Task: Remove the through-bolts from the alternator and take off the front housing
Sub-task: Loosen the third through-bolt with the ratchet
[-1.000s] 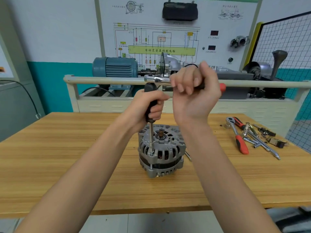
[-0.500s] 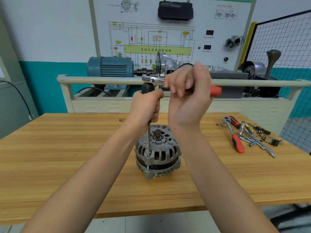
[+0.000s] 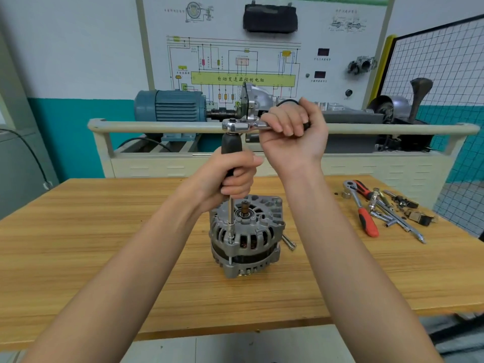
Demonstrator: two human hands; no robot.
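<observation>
Honestly, with the alternator [image 3: 246, 235] near the desk's [image 3: 104, 258] front edge, the driver [image 3: 231, 153] clamped in the left hand [image 3: 230, 176] should be kept plumb on the bolt [image 3: 230, 241] while the ratchet [image 3: 243, 126], gripped by the right hand [image 3: 294, 134], is swung smoothly.

A spare ratchet with a red handle [image 3: 362, 210] is lying on the wooden workbench [image 3: 104, 231] at right, touching a cluster of sockets and extension bars [image 3: 395, 213]. Behind the bench, a blue electric motor [image 3: 170, 106] is sitting before a wiring-diagram panel [image 3: 243, 61]; a wire grid [image 3: 440, 64] is standing at far right.
</observation>
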